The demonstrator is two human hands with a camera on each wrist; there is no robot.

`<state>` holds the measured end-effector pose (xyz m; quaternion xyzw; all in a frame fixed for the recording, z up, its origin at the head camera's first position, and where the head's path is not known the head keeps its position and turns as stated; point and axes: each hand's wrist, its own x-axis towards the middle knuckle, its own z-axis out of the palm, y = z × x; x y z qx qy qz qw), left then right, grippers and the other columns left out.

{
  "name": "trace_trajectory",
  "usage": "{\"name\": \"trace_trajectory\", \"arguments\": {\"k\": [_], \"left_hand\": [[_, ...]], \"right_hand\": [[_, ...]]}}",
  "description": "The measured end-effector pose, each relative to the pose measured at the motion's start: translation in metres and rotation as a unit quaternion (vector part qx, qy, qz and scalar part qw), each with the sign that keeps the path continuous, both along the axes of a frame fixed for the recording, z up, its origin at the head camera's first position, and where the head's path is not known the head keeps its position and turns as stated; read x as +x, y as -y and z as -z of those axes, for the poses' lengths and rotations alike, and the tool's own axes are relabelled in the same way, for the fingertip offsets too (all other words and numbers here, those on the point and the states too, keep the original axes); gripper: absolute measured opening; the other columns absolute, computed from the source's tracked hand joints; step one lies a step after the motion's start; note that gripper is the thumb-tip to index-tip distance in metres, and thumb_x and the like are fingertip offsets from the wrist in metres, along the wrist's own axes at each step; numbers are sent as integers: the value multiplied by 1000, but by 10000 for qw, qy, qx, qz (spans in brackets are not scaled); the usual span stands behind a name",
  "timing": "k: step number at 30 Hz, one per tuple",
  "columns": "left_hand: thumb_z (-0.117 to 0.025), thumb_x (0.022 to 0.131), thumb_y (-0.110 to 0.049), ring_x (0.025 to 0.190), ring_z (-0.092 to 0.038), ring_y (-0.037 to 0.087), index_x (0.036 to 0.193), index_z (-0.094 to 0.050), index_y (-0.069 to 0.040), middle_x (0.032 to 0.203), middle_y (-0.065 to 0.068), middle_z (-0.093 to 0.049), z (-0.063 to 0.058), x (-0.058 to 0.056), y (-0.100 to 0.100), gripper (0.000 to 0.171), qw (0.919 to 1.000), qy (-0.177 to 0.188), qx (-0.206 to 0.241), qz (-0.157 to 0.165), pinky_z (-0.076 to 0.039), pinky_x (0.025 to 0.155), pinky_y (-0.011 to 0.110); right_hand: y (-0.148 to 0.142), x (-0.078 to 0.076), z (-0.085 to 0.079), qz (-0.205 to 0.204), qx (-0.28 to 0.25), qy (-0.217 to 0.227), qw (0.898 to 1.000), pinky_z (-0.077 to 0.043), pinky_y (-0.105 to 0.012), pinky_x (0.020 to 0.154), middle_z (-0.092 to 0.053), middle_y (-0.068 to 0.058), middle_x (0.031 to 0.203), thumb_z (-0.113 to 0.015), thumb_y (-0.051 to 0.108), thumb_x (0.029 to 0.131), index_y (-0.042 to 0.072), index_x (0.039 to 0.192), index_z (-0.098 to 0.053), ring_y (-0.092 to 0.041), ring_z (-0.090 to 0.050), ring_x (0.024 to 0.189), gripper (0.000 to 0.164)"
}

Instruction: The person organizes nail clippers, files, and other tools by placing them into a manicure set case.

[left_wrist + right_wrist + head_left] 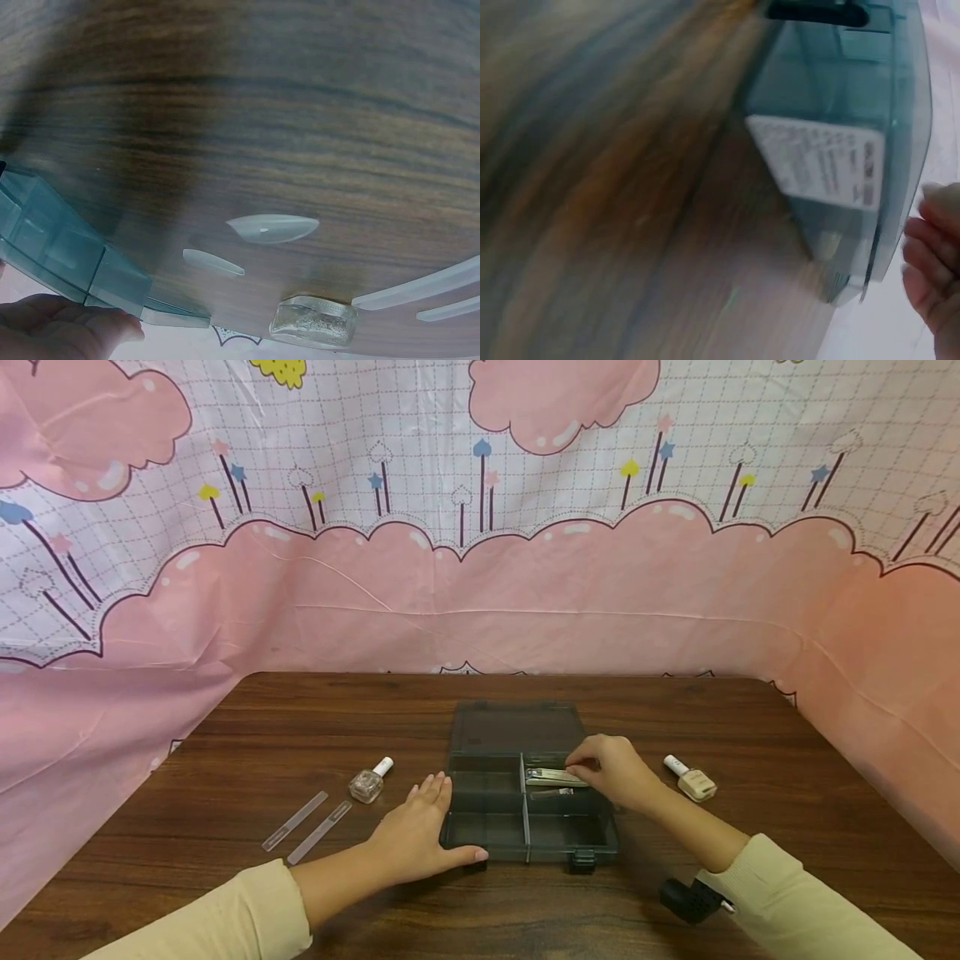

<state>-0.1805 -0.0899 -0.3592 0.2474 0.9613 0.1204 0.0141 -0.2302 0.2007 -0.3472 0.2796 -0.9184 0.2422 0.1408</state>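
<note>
Silvery nail clipper [546, 777] – probably light, stiff, slippery; best held by its end – in the far-right compartment of a box [553, 852]; right hand [621, 772] pinches it; left hand [414, 837], fingers extended, touches the box.

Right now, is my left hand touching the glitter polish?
Apart. The head view shows it: a strip of bare tabletop lies between your left hand and the glitter polish.

Box [566, 831] — smoky teal; table [322, 727] — brown, wood-grained.
</note>
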Motion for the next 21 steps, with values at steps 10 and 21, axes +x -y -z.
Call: {"name": "trace_trajectory", "arguments": {"k": [10, 21], "left_hand": [[-58, 78, -66, 135, -31, 41, 138, -32, 10, 146, 27, -30, -1, 0, 0, 100, 10000, -31, 9, 23, -34, 107, 50], [-57, 78, -67, 136, -30, 41, 139, -32, 10, 146, 27, -29, 0, 0, -1, 101, 10000, 26, 34, 29, -33, 108, 50]], "right_hand": [[-25, 22, 9, 1183, -829, -787, 9864, -52, -52, 78, -67, -21, 102, -72, 7, 78, -5, 103, -67, -39, -62, 98, 27], [-64, 42, 22, 1790, -893, -729, 9771, -51, -47, 68, -65, -25, 103, -77, 11, 75, -7, 116, -59, -38, -60, 85, 49]]}}
